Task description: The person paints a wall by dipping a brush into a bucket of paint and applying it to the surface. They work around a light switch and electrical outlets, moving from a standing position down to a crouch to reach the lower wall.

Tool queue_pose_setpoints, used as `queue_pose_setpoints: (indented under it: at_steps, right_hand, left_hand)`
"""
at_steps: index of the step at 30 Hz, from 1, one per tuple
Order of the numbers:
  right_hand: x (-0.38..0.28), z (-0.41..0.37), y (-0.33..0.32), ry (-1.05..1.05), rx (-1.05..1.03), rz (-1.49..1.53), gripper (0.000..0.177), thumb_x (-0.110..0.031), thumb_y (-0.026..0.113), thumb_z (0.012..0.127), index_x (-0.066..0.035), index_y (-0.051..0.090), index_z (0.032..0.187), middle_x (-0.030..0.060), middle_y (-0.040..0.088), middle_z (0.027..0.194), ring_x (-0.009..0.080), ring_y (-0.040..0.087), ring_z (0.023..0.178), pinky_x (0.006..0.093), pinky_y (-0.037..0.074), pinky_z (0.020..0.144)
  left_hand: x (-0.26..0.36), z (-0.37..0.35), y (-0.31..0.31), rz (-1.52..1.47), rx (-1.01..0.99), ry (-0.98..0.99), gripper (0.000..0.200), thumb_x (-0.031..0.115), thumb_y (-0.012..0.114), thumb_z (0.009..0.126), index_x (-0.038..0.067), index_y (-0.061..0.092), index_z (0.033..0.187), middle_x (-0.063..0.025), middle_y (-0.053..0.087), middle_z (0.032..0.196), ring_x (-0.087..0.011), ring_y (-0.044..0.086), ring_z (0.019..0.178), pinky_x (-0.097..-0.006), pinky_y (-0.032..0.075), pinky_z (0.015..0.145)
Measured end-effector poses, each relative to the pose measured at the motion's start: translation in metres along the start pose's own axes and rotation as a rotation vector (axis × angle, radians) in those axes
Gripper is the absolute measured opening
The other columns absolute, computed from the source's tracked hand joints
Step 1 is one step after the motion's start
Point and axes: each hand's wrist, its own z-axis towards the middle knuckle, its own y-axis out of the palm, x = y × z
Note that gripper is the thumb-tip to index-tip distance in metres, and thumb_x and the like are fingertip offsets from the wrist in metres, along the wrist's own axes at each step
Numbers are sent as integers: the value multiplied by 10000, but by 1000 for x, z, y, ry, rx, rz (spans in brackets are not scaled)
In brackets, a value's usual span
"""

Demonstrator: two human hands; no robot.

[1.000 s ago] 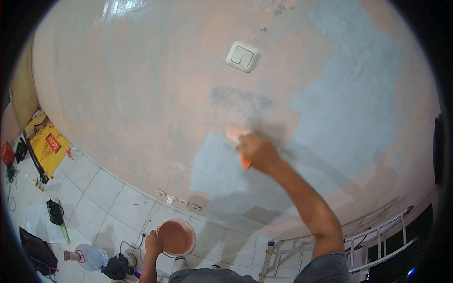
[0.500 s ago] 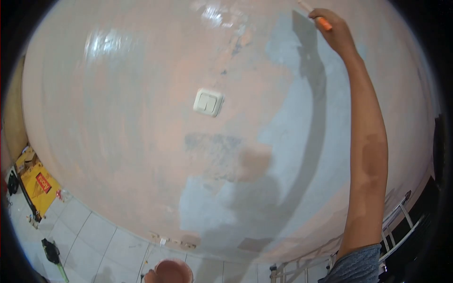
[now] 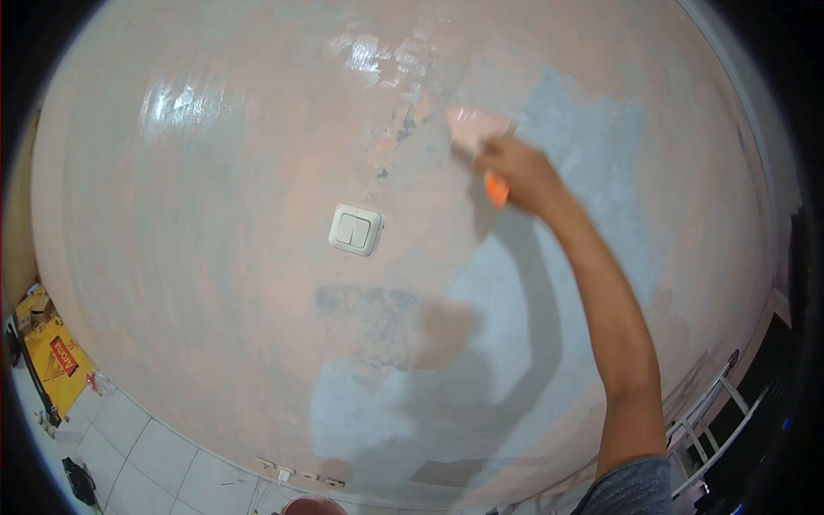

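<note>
Where the brush [image 3: 477, 129] meets the wall [image 3: 215, 257], right hand [image 3: 519, 176] fingers closed round its orange handle; yellow box [image 3: 53, 360] label unreadable.

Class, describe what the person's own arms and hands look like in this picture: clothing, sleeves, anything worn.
Only the right arm shows. It is bare from a short grey sleeve at the shoulder down to the right hand. No glove or watch can be seen on it. The left hand is out of view.
</note>
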Motion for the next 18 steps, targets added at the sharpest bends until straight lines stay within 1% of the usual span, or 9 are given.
queue_pose_setpoints:
  at_steps: [3,4,5,7,10,11,13,15,18]
  right_hand:
    - [-73,-58,21,-141,-106,140,159,-171,633,755,-193,659,910,76,604,1134,249,579,1046,358,529,761]
    - [-93,-70,17,-210,-190,197,190,-156,641,745,-177,652,934,65,601,1051,245,578,1008,365,525,737]
    - [-104,-74,12,-283,-273,250,223,-140,649,735,-161,644,957,55,598,967,241,576,971,372,521,713]
    - [-96,-64,-1,-253,-254,358,213,-106,660,728,-151,645,935,50,606,969,238,581,964,369,517,721]
    - [-43,-31,-4,-204,-24,576,223,-16,660,693,-121,649,889,83,647,968,251,599,984,349,511,764]
    - [-18,-10,-12,-173,-9,621,185,19,665,698,-75,645,857,84,654,912,251,615,923,337,494,780]
    - [30,31,-33,62,-74,755,164,97,602,737,-34,634,830,41,655,834,154,607,781,280,482,753]
    - [82,69,-49,91,54,577,67,17,590,802,-15,625,850,-13,615,765,83,542,745,259,466,714]
    - [116,108,-80,191,272,172,114,-32,579,830,-86,641,909,68,602,729,133,551,685,294,453,660]
  left_hand:
    - [8,-6,-15,23,50,113,307,301,504,877,37,579,1013,-227,609,920,-391,618,864,-459,518,699]
    - [10,-7,-18,16,59,122,319,317,500,879,35,583,1003,-228,610,918,-393,620,857,-461,518,695]
    - [13,-7,-19,3,72,129,333,333,496,882,32,587,992,-229,611,915,-395,621,851,-462,518,690]
    - [20,-9,-27,2,70,119,335,331,508,876,23,588,983,-232,614,914,-392,625,847,-462,519,692]
    - [18,-9,-31,13,36,99,333,312,535,861,0,583,966,-241,623,908,-386,633,853,-462,521,702]
    - [18,-9,-31,13,11,84,329,295,551,851,-15,578,958,-247,629,903,-383,636,862,-461,522,709]
    - [26,-13,-43,-13,22,54,322,278,566,840,-24,575,951,-250,634,900,-383,638,869,-461,522,717]
    - [28,-16,-43,-38,25,23,315,260,581,829,-34,573,944,-253,640,897,-383,640,876,-460,522,724]
    - [21,-14,-32,-114,53,-61,328,257,585,819,-50,568,933,-259,643,902,-387,639,888,-461,521,734]
